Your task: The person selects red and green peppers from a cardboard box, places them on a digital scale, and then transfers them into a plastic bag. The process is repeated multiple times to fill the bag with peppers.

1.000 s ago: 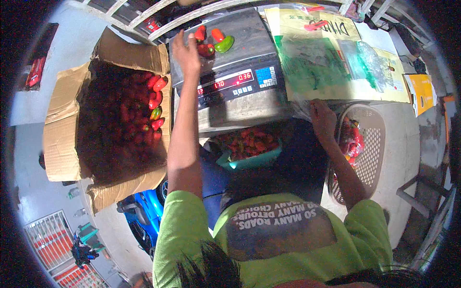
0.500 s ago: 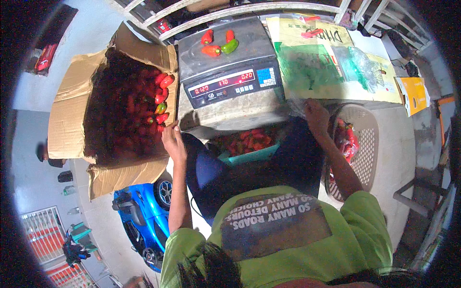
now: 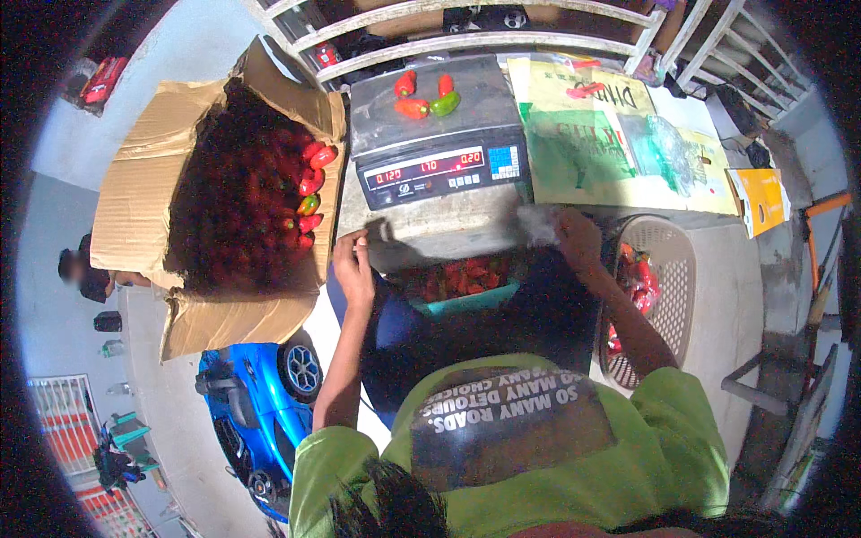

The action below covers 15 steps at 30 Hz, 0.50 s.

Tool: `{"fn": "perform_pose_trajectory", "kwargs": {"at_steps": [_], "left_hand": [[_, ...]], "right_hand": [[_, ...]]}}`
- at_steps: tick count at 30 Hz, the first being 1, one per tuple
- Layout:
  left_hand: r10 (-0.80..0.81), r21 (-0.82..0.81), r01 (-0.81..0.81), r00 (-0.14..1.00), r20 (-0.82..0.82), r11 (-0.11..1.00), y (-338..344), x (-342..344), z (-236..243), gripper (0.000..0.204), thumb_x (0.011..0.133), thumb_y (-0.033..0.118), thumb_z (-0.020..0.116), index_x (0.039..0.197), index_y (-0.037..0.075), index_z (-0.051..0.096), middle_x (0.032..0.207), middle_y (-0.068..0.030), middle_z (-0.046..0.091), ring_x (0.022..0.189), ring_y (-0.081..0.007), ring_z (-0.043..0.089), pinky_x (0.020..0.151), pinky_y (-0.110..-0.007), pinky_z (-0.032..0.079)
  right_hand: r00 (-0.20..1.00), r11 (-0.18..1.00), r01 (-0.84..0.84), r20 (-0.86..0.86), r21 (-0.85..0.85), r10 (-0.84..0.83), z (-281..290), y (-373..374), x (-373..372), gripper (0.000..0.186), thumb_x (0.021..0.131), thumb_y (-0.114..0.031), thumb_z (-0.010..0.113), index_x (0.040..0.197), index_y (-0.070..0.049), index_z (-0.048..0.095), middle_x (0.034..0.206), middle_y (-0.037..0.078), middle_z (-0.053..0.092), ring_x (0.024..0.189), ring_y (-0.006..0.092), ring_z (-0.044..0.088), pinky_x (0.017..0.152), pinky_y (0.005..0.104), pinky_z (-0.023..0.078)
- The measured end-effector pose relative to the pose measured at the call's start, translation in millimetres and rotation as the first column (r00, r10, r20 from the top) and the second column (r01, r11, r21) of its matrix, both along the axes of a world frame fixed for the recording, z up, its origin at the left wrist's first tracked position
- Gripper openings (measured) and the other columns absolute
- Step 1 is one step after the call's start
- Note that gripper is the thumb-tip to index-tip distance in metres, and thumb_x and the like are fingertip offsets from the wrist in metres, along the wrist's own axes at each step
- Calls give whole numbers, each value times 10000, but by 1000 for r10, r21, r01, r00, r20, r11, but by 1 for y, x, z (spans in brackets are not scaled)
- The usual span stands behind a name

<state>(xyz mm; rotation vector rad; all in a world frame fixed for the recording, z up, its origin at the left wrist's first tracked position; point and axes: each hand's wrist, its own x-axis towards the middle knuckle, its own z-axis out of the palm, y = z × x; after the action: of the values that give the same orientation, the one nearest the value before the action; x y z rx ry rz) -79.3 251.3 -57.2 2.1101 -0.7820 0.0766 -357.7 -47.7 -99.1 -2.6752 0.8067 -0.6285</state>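
Note:
My left hand (image 3: 352,267) is at the front of the ledge, right of the cardboard box (image 3: 126,184), fingers loosely bent and apart, with nothing visible in them. My right hand (image 3: 579,240) grips a crumpled clear plastic bag (image 3: 541,222) below the paper sheets (image 3: 583,161). On the digital scale's grey platform (image 3: 377,121) lie several red peppers (image 3: 413,108) and a green one (image 3: 444,103), above its lit display (image 3: 426,167). The box holds many peppers (image 3: 314,179), mostly in shadow. A teal container (image 3: 462,297) of red peppers is under the ledge, between my legs.
A plastic basket (image 3: 669,305) with bagged peppers stands at right. A blue toy car (image 3: 256,412) is at lower left, a person (image 3: 94,273) beyond the box. A white railing (image 3: 475,45) runs behind the scale; an orange-yellow card (image 3: 758,199) lies at the right end.
My left hand has left the scale platform, come down to the ledge's front and shifted slightly right. The peppers on the platform sit more spread apart. The view has shifted, showing more railing.

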Motion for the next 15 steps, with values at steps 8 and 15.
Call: {"fn": "perform_pose_trajectory", "kwargs": {"at_steps": [8,15], "left_hand": [[-384,-139,377,722,-575,916,-70,-12,50,532,886,418,545,1239,21,513,1159,-89,557,1066,-198,502,906,-302,388],[-526,-174,511,704,-477,842,-64,-12,66,268,854,217,640,1053,41,607,942,-5,597,832,-98,517,800,-235,407]], "right_hand": [[818,799,-573,-69,-183,571,99,89,89,281,710,-136,635,990,-120,616,845,45,558,837,228,570,747,375,456],[772,734,-560,79,-384,630,121,103,98,244,697,-114,632,938,-93,603,781,29,517,756,196,525,680,342,418]]}}
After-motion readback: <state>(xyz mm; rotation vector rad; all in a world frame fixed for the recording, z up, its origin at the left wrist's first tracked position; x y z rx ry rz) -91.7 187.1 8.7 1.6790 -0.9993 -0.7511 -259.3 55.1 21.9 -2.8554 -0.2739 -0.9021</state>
